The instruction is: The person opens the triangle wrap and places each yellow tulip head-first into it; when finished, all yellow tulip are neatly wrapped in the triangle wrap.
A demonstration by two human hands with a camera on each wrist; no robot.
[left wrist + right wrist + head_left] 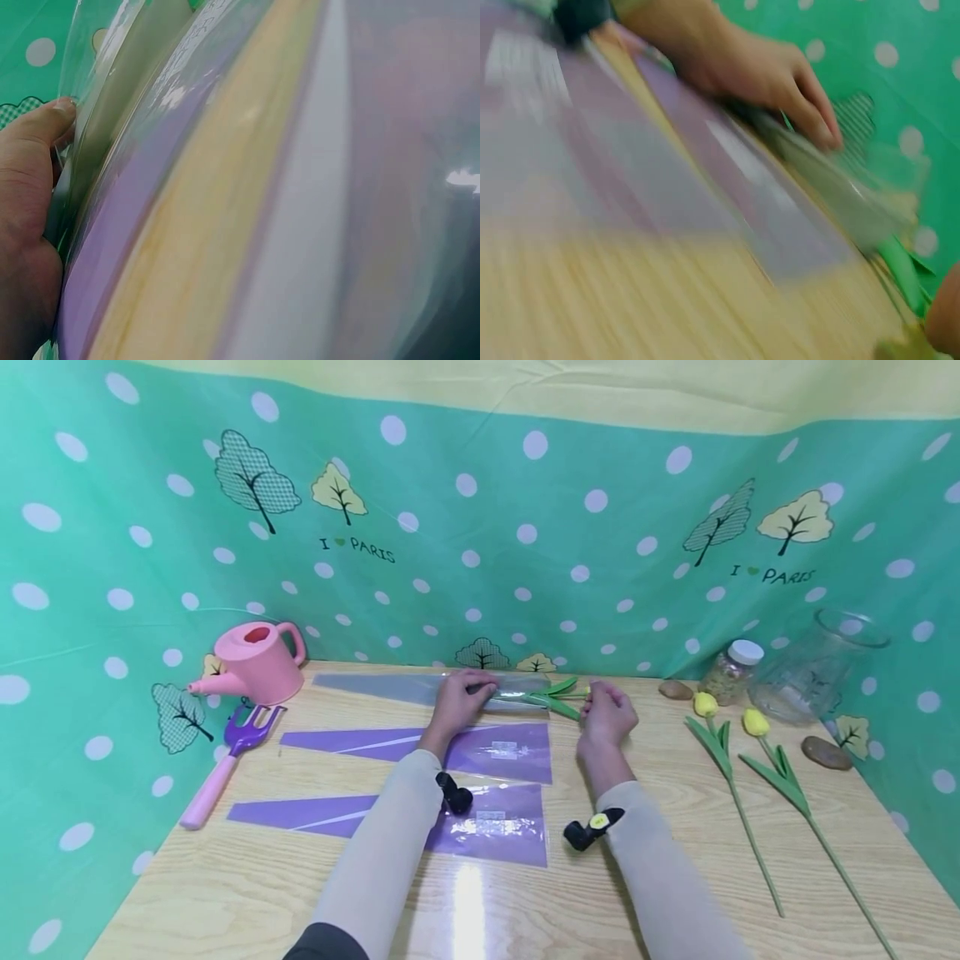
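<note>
At the back of the wooden table (225,893) lies a clear plastic flower sleeve (390,687). My left hand (467,692) holds it near its wide end, fingers curled over the plastic; in the left wrist view the thumb (45,124) presses on the sleeve's edge (112,97). A flower's green leaves (557,695) stick out of that end. My right hand (597,697) pinches the flower's stem just to the right. In the blurred right wrist view the left hand (765,71) lies on the sleeve (847,199), with a green leaf (900,271) below it.
Two purple sleeves (480,747) (450,822) lie flat in front of my arms. Two yellow tulips (723,752) (780,777) lie at the right. A glass vase (813,668), a jar (731,672) and stones (825,752) sit back right. A pink watering can (255,664) and purple fork (232,760) are left.
</note>
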